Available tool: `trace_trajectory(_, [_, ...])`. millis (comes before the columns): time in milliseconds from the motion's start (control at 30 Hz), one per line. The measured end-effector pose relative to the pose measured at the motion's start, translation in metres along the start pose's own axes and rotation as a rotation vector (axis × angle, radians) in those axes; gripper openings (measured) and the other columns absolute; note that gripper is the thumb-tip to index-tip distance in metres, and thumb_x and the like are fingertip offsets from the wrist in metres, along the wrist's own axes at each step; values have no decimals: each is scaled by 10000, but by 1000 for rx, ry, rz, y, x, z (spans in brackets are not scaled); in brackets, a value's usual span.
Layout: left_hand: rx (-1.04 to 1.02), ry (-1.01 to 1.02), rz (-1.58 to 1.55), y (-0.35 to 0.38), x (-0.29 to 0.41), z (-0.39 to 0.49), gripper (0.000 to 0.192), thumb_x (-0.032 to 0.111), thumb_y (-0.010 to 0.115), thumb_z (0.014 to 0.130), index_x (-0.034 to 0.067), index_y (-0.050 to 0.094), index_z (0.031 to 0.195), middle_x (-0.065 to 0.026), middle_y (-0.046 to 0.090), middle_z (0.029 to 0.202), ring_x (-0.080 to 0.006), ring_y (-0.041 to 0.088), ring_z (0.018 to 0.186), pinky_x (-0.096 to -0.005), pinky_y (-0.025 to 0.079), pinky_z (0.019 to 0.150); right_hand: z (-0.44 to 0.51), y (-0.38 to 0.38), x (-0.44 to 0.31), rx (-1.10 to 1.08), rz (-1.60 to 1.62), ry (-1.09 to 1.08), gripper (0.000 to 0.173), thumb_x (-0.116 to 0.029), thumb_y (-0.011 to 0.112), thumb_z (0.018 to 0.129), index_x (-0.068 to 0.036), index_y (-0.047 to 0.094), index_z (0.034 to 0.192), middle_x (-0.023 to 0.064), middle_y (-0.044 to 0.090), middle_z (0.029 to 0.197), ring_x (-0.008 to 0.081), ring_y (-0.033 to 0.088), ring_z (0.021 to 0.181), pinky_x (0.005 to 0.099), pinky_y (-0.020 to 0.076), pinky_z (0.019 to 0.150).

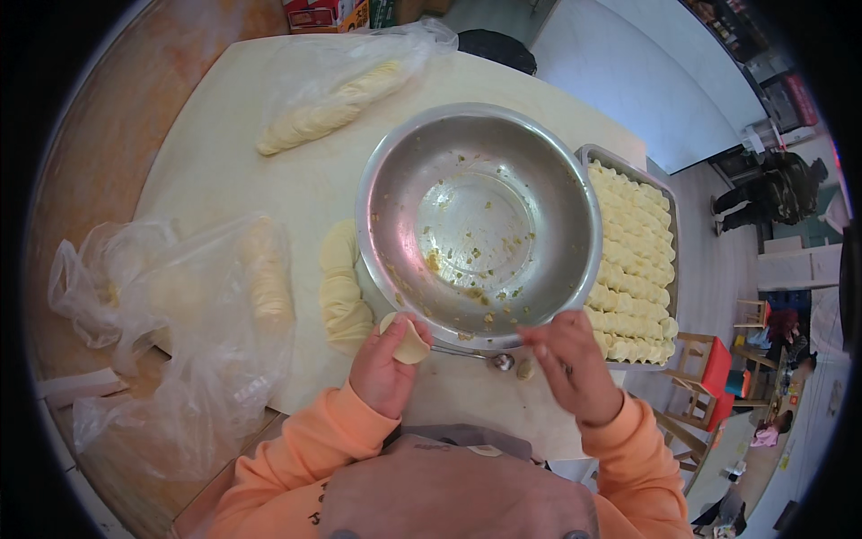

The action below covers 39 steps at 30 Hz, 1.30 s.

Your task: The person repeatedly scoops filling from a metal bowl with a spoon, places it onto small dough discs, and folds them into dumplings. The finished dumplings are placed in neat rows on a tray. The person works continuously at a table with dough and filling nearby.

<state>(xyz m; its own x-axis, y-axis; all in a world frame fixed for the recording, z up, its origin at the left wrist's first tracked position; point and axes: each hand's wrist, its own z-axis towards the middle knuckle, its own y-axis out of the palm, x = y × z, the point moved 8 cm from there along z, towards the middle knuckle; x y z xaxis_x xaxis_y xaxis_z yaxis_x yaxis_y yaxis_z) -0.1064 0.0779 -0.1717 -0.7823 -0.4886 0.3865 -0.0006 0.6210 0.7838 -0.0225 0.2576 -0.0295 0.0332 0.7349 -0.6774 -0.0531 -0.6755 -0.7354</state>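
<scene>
My left hand [389, 367] holds a round dough wrapper [410, 342] at the near-left rim of a big steel basin [471, 121]. Smears and bits of filling cling inside the basin. Over its near-right rim is my right hand [572, 364], fingers partly curled; whether they pinch anything is unclear. Between the hands lie a metal spoon [502, 362] and a small dough piece [526, 369]. A stack of overlapping wrappers [342, 290] rests left of the basin. To the right, a metal tray [675, 269] holds rows of shaped dumplings [630, 249].
Clear plastic bags with wrapper stacks lie at the left [269, 276] and far side [337, 108] of the table. Boxes [326, 15] stand beyond. At the right are red-seated chairs [717, 367], a standing person [774, 188] and people seated farther off.
</scene>
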Motion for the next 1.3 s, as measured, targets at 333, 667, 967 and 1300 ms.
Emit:
trace_trajectory(333, [-11,-22,-78,-2,-4,2,204,235,529,989,48,589,1047,-78,638,968,-209,611,928,-380,498,905,-7,1,-24,-80,-74,-113,217,-15,604,842,-24,666,1050,108,638,902,307,488,872,387,411,843])
trace_trajectory(667, [33,-63,-127,-2,-9,0,270,266,495,1001,15,577,1054,-112,635,994,-250,603,953,-398,492,903,4,-15,-6,-125,-317,-49,201,-47,611,836,-31,681,1024,98,646,868,304,503,887,385,417,837])
trace_trajectory(967, [19,-78,-191,0,-5,-1,412,342,382,1029,-20,549,1134,-148,625,1086,-283,596,1034,-420,467,965,-18,6,30,154,573,408,266,-116,522,949,27,653,1131,60,673,945,168,473,869,289,394,848])
trace_trajectory(1300, [50,-92,-100,3,-2,-6,374,298,392,1026,-1,528,1206,-151,612,1165,-278,586,1097,-414,457,995,-37,-3,84,322,725,475,281,-134,498,970,13,645,1159,60,683,946,164,494,833,300,402,825])
